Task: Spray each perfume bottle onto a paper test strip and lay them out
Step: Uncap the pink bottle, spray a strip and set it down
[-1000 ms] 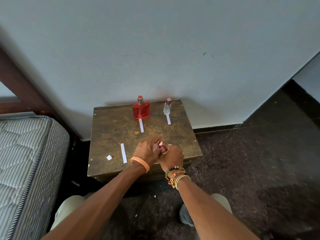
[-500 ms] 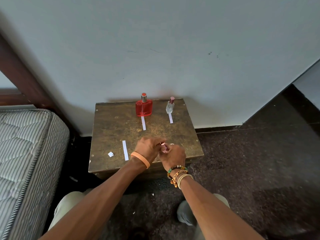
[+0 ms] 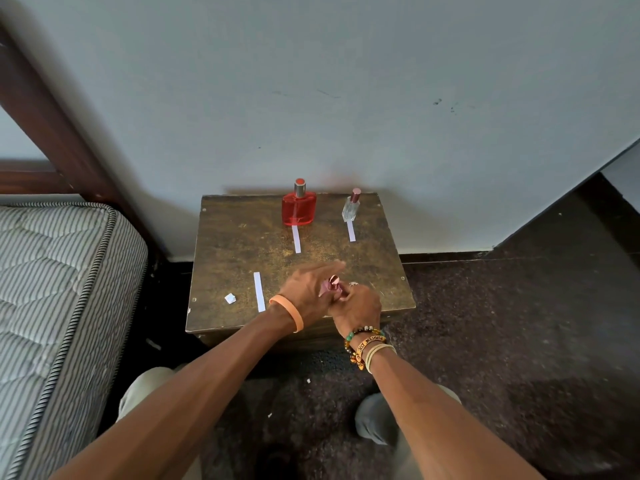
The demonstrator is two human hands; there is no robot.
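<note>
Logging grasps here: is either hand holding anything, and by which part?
The right hand grips the small pink bottle round its body, cap exposed. The left hand, fingers straight, seems to hold nothing.

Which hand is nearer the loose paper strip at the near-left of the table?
Left. The left hand sits just right of the loose strip, apart from it. The right hand is farther right, beyond the left hand, gripping the small pink bottle.

Left wrist: plain orange wristband. Right wrist: green-and-brown bead bracelet, lettered orange band, pale cord loops. Finger: silver ring. Forearms bare. Legs: pale khaki trousers.
</note>
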